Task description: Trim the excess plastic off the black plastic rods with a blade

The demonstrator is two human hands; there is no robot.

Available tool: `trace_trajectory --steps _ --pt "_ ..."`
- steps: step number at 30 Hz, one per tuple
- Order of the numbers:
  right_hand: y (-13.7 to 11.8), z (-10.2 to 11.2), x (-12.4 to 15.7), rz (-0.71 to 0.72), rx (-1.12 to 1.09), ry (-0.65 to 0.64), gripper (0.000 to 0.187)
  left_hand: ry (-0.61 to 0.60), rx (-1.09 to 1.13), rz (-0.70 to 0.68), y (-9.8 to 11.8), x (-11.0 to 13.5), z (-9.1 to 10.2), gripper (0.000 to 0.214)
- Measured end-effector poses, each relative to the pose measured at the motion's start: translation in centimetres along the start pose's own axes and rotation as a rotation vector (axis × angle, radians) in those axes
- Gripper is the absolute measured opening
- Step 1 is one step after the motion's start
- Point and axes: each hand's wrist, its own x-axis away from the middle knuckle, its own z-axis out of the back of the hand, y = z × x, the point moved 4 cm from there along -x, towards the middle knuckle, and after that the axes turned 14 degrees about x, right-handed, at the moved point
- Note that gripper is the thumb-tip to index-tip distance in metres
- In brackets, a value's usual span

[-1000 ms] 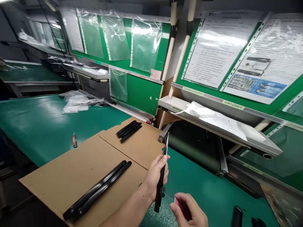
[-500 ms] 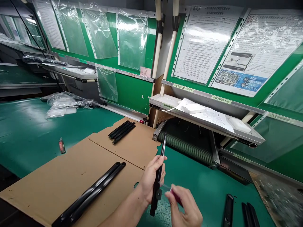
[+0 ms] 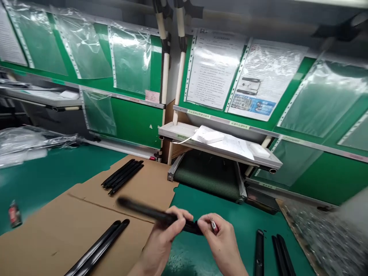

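Observation:
My left hand (image 3: 161,239) is wrapped round a long black bar (image 3: 138,207), which lies nearly level and points to the left, blurred by motion. Touching the bar's right end, my right hand (image 3: 222,239) pinches a small pale piece (image 3: 213,225) between thumb and fingers. Both hands hover over the green mat (image 3: 201,199) at the edge of the cardboard sheet (image 3: 57,230).
Two long black bars (image 3: 97,247) lie on the cardboard near me, and several thinner ones (image 3: 122,176) lie farther back. More black bars (image 3: 268,251) rest on the mat at right. A small red bottle (image 3: 13,214) stands at left. A conveyor (image 3: 208,178) runs under a shelf (image 3: 218,147).
The black bar has swung from upright to nearly level, pointing left. My right hand has moved up to its right end. The view has panned right.

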Motion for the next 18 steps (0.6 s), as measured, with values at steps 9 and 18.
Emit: trace_trajectory --steps 9,18 --pt "1.4 -2.2 1.8 0.016 0.056 0.331 0.043 0.183 -0.078 -0.28 -0.2 0.1 0.6 0.022" --pt "0.9 -2.9 1.9 0.076 0.077 0.498 0.043 0.23 -0.173 -0.346 -0.1 0.8 0.5 0.018"
